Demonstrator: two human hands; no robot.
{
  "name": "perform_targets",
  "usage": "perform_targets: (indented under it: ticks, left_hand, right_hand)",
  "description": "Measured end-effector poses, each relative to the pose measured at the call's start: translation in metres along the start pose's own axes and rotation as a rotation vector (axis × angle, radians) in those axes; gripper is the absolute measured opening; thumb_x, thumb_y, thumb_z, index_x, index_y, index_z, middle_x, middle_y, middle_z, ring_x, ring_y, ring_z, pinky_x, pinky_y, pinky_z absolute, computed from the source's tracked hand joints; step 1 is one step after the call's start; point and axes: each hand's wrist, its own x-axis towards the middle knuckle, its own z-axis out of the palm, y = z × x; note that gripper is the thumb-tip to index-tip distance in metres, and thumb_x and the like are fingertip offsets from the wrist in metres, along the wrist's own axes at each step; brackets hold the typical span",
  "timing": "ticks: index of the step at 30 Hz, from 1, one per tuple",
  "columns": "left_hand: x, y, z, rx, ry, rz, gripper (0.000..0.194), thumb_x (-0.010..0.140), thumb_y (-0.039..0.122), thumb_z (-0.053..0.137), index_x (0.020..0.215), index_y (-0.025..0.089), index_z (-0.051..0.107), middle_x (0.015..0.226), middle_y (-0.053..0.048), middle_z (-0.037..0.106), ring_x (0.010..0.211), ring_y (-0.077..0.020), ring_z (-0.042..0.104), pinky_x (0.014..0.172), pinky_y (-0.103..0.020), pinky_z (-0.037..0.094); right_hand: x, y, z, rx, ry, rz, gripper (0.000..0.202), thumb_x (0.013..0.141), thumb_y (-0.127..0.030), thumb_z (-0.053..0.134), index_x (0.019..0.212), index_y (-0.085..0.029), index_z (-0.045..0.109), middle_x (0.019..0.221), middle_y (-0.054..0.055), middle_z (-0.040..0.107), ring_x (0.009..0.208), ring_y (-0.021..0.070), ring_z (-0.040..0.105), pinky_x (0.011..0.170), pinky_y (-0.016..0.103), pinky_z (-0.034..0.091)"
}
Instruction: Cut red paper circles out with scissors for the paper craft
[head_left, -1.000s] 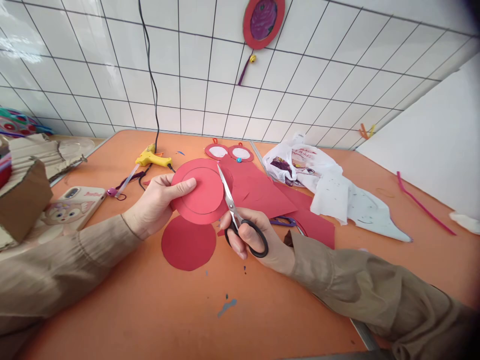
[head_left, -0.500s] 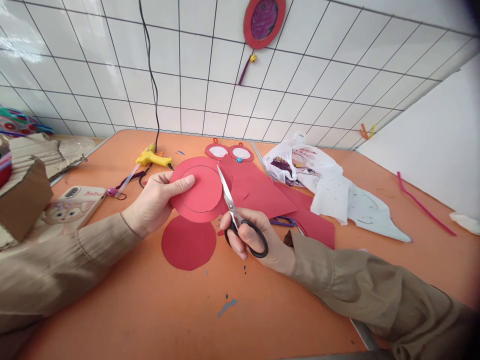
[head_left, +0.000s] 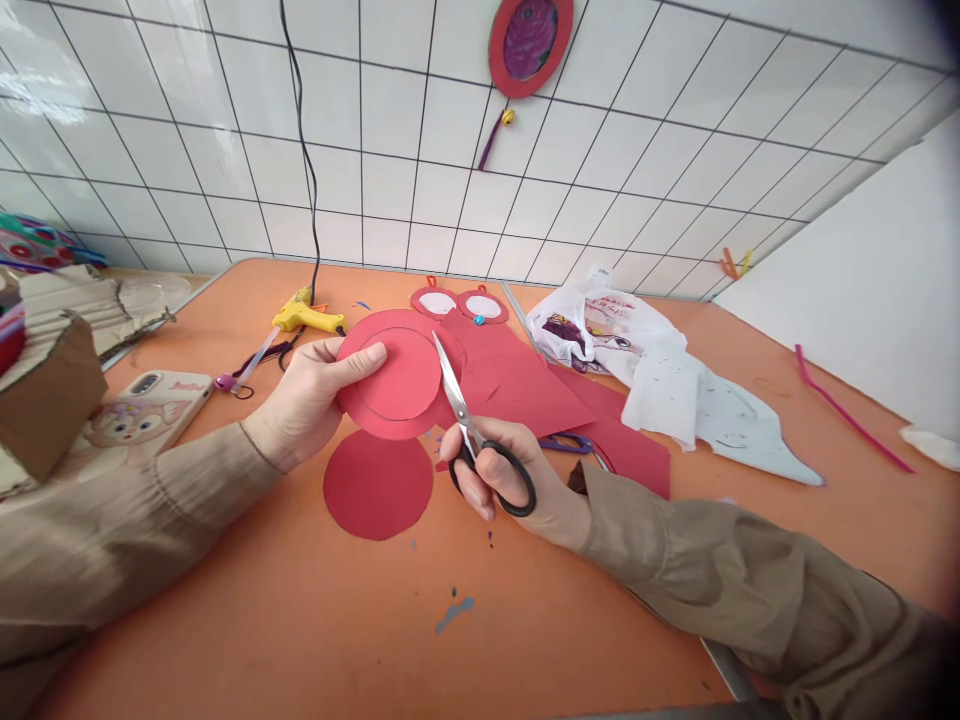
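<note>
My left hand (head_left: 315,395) pinches a red paper disc (head_left: 397,375) by its left side, thumb on top. A thin circle is drawn or scored inside the disc's edge. In my right hand (head_left: 517,470) are black-handled scissors (head_left: 463,415), blades together and pointing up and away. Their tips lie over or beside the disc's right edge; I cannot tell whether they touch it. Below the held disc, a darker red paper circle (head_left: 377,490) lies flat on the orange table (head_left: 360,630). Behind the scissors lie red paper sheets (head_left: 517,385).
At the left are a yellow glue gun (head_left: 307,315), a phone (head_left: 150,410) and a cardboard box (head_left: 52,400). Two red-rimmed ornaments (head_left: 457,303) lie at the back. Purple scissors (head_left: 566,442) rest on the red sheets. A white plastic bag (head_left: 611,320) is at the right.
The held disc has shifted slightly up and to the left with my left hand. My right hand and the scissors have hardly moved.
</note>
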Motion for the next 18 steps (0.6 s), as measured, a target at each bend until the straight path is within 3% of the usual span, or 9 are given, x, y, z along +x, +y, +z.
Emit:
perform_targets:
  ticks: [11,15,18]
  left_hand:
    - [0.002,-0.002,-0.002,-0.015,0.013,0.031,0.016,0.072,0.034,0.077,0.071,0.018,0.076,0.073,-0.005,0.075,0.067,-0.0162,0.066,0.06,-0.023,0.052]
    - [0.001,-0.01,-0.002,-0.086,-0.079,-0.057,0.021,0.074,0.037,0.076,0.082,0.018,0.078,0.081,-0.007,0.076,0.073,-0.0183,0.069,0.066,-0.023,0.055]
    - [-0.003,-0.015,0.0,-0.121,-0.13,-0.128,0.019,0.074,0.03,0.077,0.088,0.017,0.077,0.088,-0.007,0.077,0.079,-0.0179,0.07,0.072,-0.022,0.055]
  right_hand:
    - [0.001,0.001,0.0,0.008,0.004,0.005,0.047,0.081,-0.061,0.06,0.088,-0.015,0.055,0.048,-0.007,0.045,0.038,0.0067,0.037,0.041,0.022,0.032]
    - [0.002,0.0,0.001,-0.002,0.039,-0.006,0.048,0.08,-0.062,0.06,0.085,-0.015,0.055,0.048,-0.007,0.046,0.038,0.0065,0.038,0.041,0.021,0.031]
    - [0.003,0.001,0.001,-0.001,0.037,-0.002,0.047,0.08,-0.062,0.061,0.087,-0.015,0.054,0.05,-0.007,0.047,0.039,0.0068,0.04,0.042,0.022,0.032]
